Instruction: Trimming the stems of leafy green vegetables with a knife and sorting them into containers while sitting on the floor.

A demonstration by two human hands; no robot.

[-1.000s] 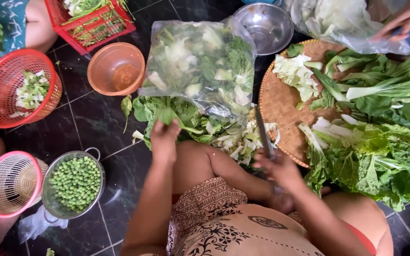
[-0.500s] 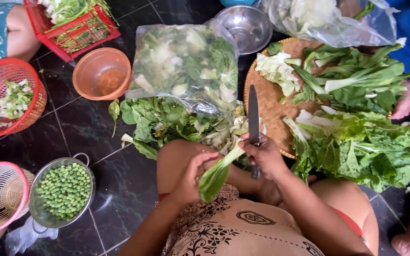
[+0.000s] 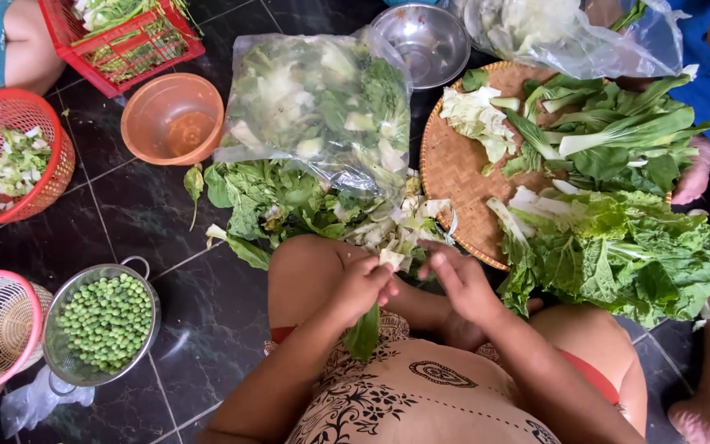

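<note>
Setting: dark glossy tiled floor [image 3: 84, 214], with the person seated on it, knees drawn up, and produce spread all around.

Item in hand: one leafy green stalk [image 3: 365, 329], pale at the cut end and dark green at the blade. It sits over the lap, between the two hands; the pale end points up toward the fingers and the leaf hangs down toward the patterned garment.

Left hand [image 3: 361, 284]: fingers curled closed around the upper, pale part of the stalk.

Right hand [image 3: 462, 284]: fingers loosely bent, tips meeting the stalk's pale end just beside the left hand. Whether it pinches the stalk or only touches it cannot be told. No knife shows in this hand.

Handling, as judged: light and limp. The leaf blade is soft and tears or bruises easily; the pale rib is firmer and crisp, likely to snap if bent. Possibly damp and a little slippery. The rib end is the best place to grip.

Nearby:
- clear plastic bag of greens [image 3: 318, 107], beyond the knees
- loose greens pile [image 3: 273, 201] on the floor under it
- round woven tray [image 3: 458, 168] bearing large leafy greens [image 3: 618, 247], to the right
- metal colander of green peas [image 3: 104, 321], to the left
- orange plastic bowl [image 3: 172, 119]
- steel bowl [image 3: 431, 41]
- red basket of cut pieces [image 3: 10, 156]
</note>
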